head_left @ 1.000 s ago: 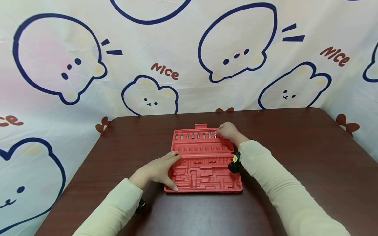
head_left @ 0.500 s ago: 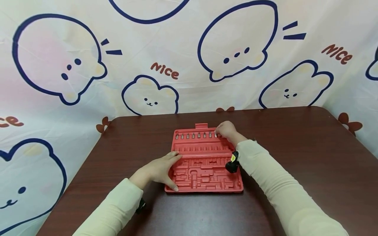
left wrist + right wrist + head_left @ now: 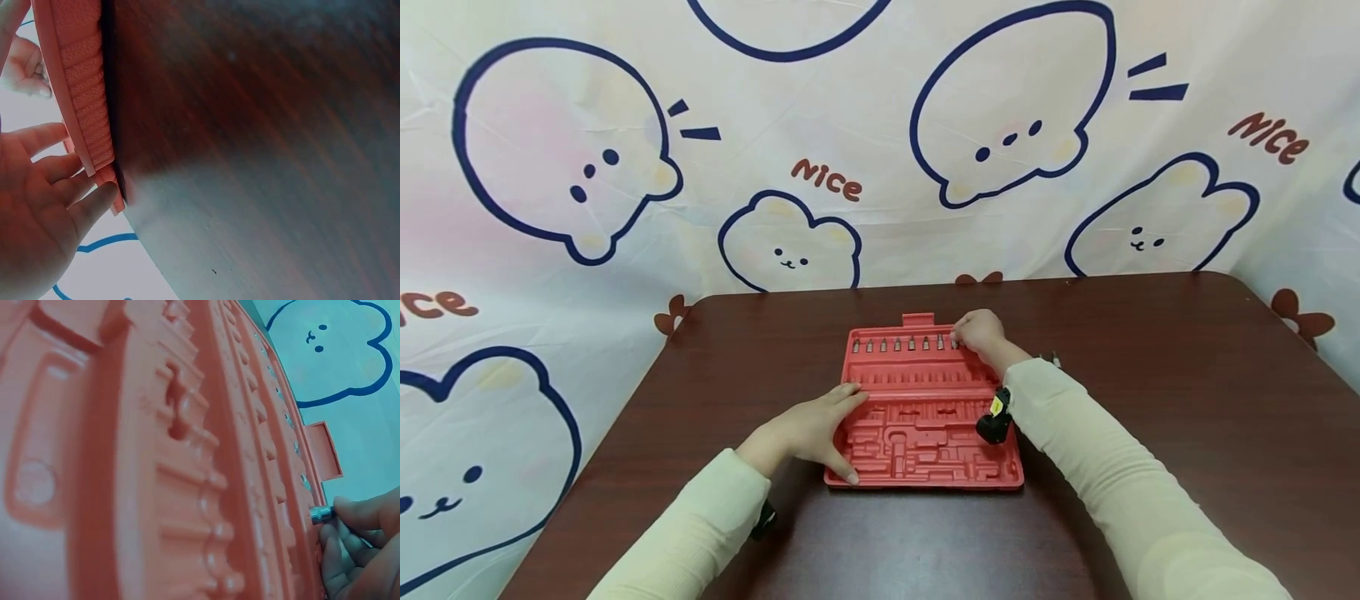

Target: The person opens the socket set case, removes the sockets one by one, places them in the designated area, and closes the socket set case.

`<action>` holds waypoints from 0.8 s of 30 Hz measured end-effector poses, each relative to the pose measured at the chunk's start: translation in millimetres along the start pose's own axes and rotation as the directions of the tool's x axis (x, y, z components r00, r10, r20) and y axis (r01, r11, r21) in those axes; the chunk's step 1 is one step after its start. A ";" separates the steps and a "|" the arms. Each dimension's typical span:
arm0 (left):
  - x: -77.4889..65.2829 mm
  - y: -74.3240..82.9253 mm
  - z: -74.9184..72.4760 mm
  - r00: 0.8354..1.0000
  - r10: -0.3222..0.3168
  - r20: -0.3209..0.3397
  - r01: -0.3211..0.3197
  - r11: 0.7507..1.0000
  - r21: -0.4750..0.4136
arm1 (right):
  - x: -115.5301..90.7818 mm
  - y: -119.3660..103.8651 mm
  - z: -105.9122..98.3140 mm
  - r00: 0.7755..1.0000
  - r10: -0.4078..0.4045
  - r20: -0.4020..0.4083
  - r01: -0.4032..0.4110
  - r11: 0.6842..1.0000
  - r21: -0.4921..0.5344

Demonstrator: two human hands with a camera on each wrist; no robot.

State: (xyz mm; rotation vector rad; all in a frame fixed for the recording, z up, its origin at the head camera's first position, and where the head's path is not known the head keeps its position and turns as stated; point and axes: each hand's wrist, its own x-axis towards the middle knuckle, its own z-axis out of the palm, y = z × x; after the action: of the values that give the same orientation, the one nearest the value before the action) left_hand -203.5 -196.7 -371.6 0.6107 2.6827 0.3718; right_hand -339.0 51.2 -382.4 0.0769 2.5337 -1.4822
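An open red plastic tool case [image 3: 925, 481] lies on the table, its moulded slots showing. Several small metal sockets [image 3: 897, 344] stand in a row along the far half. At the row's right end my right hand [image 3: 981, 333] pinches one small silver socket [image 3: 321, 515] between thumb and fingers, at the case's far edge. In the right wrist view it has a ridged silver body, and the fingers cover its other end. My left hand [image 3: 808, 427] rests against the case's left side, fingers extended and thumb on the near left corner.
The dark brown table [image 3: 760, 333] reaches back to a printed cloth backdrop [image 3: 880, 233]. Small metal pieces [image 3: 1056, 360] show just past my right sleeve, mostly hidden by it. A black wrist camera [image 3: 995, 427] hangs over the case's right side.
The whole head view has shifted slightly. Both hands keep their places on the case, and the pinched socket stays at the row's right end. More of the metal pieces beyond the right sleeve shows.
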 end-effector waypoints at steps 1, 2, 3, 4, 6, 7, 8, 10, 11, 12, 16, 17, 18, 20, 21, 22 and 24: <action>0.1 0.3 0.1 1.000 -0.001 0.001 0.001 1.000 0.004 | -0.7 0.5 0.1 1.000 -0.004 -0.004 0.004 1.000 0.005; 0.1 0.6 0.1 1.000 -0.002 0.002 0.002 1.000 0.006 | -1.3 1.1 0.3 1.000 -0.009 -0.006 0.010 1.000 0.018; 0.2 0.8 0.0 1.000 -0.005 0.002 0.005 1.000 0.006 | -2.0 1.2 0.6 1.000 -0.012 -0.016 0.013 0.999 0.037; 0.2 1.0 -0.1 1.000 -0.006 0.002 0.006 1.000 0.008 | -2.6 1.0 0.9 1.000 -0.013 -0.028 0.015 0.998 0.059; 0.1 1.6 -0.4 1.000 -0.007 0.004 0.007 1.000 0.010 | -3.5 -0.1 0.8 0.999 -0.020 -0.046 0.026 0.993 0.115; 0.0 1.7 -0.5 1.000 -0.008 0.004 0.008 1.000 0.007 | -4.1 -1.1 0.2 0.999 -0.027 -0.045 0.033 0.988 0.151; -0.1 1.6 -0.6 1.000 -0.009 0.004 0.009 1.000 0.004 | -4.9 -2.4 -0.8 0.999 -0.033 -0.041 0.040 0.982 0.184; 0.0 1.6 -0.9 1.000 -0.011 0.004 0.011 1.000 0.001 | -7.1 -4.8 -4.8 0.998 -0.048 -0.028 0.053 0.972 0.227; 0.4 1.6 -1.1 1.000 -0.013 0.004 0.013 1.000 -0.001 | -8.1 -5.2 -7.8 0.998 -0.054 -0.017 0.057 0.969 0.241; 0.8 1.4 -1.3 1.000 -0.015 0.003 0.015 1.000 0.000 | -9.2 -5.6 -11.2 0.998 -0.061 -0.005 0.060 0.966 0.251; 2.1 0.9 -1.6 1.000 -0.025 0.000 0.025 1.000 0.002 | -12.3 -2.2 -26.5 0.996 -0.083 0.012 0.079 0.971 0.226; 2.3 0.7 -1.5 1.000 -0.026 -0.002 0.026 1.000 0.002 | -12.7 -0.5 -30.7 0.996 -0.086 0.015 0.081 0.975 0.209; 2.3 0.8 -1.5 1.000 -0.028 -0.003 0.028 1.000 0.000 | -12.8 1.2 -35.0 0.996 -0.089 0.020 0.083 0.977 0.197; 2.1 0.8 -1.3 1.000 -0.027 -0.006 0.027 1.000 0.001 | -13.9 5.4 -43.5 0.995 -0.093 0.034 0.085 0.977 0.195; 2.0 0.9 -1.1 1.000 -0.026 -0.008 0.026 1.000 0.000 | -14.8 7.9 -47.7 0.994 -0.098 0.041 0.088 0.979 0.186; 1.7 1.1 -1.0 1.000 -0.026 -0.007 0.026 1.000 -0.002 | -15.8 10.7 -52.1 0.994 -0.101 0.049 0.090 0.978 0.187; 1.2 1.2 -0.5 1.000 -0.027 -0.004 0.027 1.000 -0.007 | -18.6 16.3 -60.9 0.992 -0.107 0.065 0.093 0.978 0.186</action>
State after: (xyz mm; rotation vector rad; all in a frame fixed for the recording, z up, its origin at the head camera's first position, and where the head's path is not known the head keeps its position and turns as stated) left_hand -204.3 -195.2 -371.1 0.5716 2.6900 0.3759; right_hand -327.5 113.2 -363.8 -0.0786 2.3692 -1.7192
